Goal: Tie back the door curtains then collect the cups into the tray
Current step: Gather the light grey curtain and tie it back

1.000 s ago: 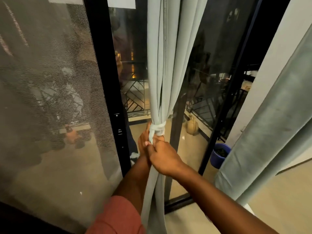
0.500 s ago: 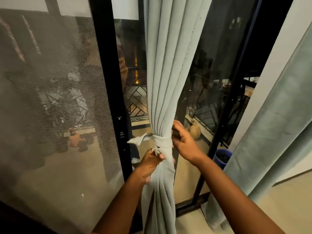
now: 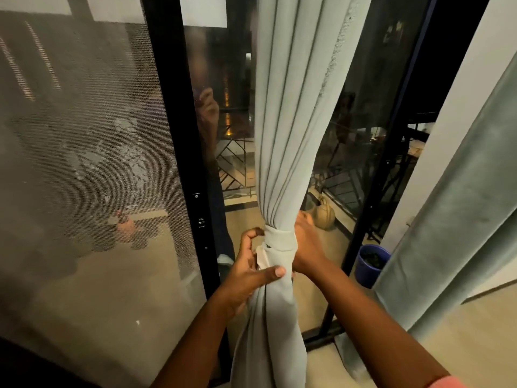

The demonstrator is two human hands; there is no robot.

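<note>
Gathered into one tight bundle: the pale grey-green pleated fabric door curtain (image 3: 282,141), hanging in front of the black-framed glass sliding door (image 3: 372,152). Already wrapped around the bundle, the flat band of the same pale fabric, the tie-back (image 3: 279,241), with a short loose end (image 3: 262,257) sticking out on its left side, below the wrap.

Judged from this: first curtain nearly tied back, knot probably still being finished or tucked in. To the right of the tied curtain, a second, darker grey-green velvety curtain (image 3: 453,208) hanging loose, with no band visible on it, so likely still to do. No cups and no tray anywhere in view; that part of the task not started, as far as can be seen.

Left hand (image 3: 251,268): half closed, thumb pressing the folds of the curtain just under the band, forefinger curled up at the left edge of the band; loose end lying against the palm. Right hand (image 3: 306,245): cupped around the right side of the bundle at the band; fingers hidden behind the fabric, so exact grip impossible to tell, but seemingly holding the curtain.

Long axis of the tied curtain: close to vertical, wide at the top, narrowest at the band, spreading again below toward the floor. Band lying across this axis, nearly horizontal.

Behind the curtain, outside: a blue plant pot (image 3: 370,264).
</note>
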